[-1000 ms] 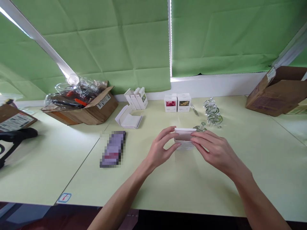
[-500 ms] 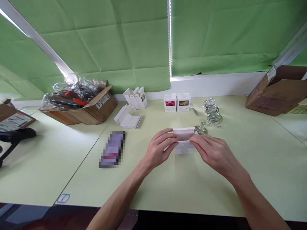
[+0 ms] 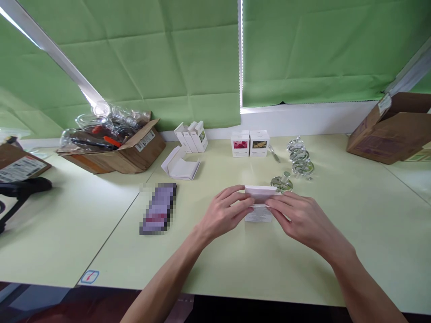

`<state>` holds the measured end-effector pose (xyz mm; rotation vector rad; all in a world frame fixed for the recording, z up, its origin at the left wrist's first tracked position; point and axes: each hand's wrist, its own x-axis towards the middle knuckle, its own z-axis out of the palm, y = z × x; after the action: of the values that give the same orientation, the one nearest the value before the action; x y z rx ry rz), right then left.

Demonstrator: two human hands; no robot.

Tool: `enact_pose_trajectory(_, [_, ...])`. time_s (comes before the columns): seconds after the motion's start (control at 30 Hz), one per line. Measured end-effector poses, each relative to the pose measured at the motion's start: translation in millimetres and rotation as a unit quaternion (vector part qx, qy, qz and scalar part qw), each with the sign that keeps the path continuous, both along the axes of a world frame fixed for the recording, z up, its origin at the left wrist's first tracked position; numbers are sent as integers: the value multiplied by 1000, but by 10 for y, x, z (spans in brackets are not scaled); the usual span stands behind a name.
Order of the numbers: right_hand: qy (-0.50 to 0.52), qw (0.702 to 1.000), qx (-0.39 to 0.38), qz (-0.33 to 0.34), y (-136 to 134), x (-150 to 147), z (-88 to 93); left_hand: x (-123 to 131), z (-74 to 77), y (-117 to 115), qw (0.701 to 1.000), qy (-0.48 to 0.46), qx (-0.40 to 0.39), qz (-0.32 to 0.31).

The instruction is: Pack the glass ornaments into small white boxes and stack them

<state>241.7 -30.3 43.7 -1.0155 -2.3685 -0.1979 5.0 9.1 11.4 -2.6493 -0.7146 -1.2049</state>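
Both of my hands hold a small white box [image 3: 258, 204] over the middle of the pale table [image 3: 235, 260]. My left hand [image 3: 224, 214] grips its left side with fingers curled on the top flap. My right hand [image 3: 301, 220] pinches the right side, fingertips on the flap. A small round glass bottle [image 3: 281, 182] stands just behind the box. A twisted pile of clear glass pieces [image 3: 299, 159] lies further back on the right.
Two small white boxes with pictures [image 3: 249, 143] stand at the back. An opened white box [image 3: 180, 167] and several upright ones [image 3: 191, 136] lie back left. Cardboard cartons sit at left [image 3: 114, 150] and far right [image 3: 390, 130]. A blurred dark flat item [image 3: 158, 208] lies left of my hands.
The box has come slightly lower and nearer to me, with both hands closing further over its top flap. The round bottle behind it now shows more fully.
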Motion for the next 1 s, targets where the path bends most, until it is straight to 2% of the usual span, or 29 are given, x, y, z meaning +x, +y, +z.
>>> enact_pose_trajectory(0.13, [15, 999, 15, 33, -11, -31, 16, -6, -18, -5, 1000, -7, 9, -8])
enact_pose_trajectory(0.23, [91, 994, 36, 43, 0, -31, 49, -17, -27, -5, 1000, -18, 2, -16])
enact_pose_trajectory(0.3, [169, 983, 74, -4, 25, 14, 71, -8, -31, -15, 1000, -18, -6, -9])
enact_pose_trajectory(0.37, [240, 961, 86, -105, 71, 100, 76, 19, -38, -39, 1000, -16, -12, 2])
enact_pose_trajectory(0.43, [271, 939, 26, -211, 140, 214, 46, 60, -48, -76, 1000, -17, -11, 20])
enact_pose_trajectory(0.5, [251, 923, -90, -277, 226, 323, -22, 102, -61, -120, 999, -16, -7, 41])
enact_pose_trajectory(0.57, [212, 909, -203, -297, 318, 394, -113, 131, -71, -159, 998, -10, 0, 57])
enact_pose_trajectory(0.63, [179, 900, -268, -293, 401, 414, -203, 144, -77, -185, 998, -2, 7, 67])
enact_pose_trajectory(0.8, [120, 895, -295, -313, 533, 362, -314, 138, -78, -202, 997, 9, 15, 75])
enact_pose_trajectory(1.0, [155, 893, -301, -296, 544, 403, -307, 138, -94, -206, 996, 5, 18, 88])
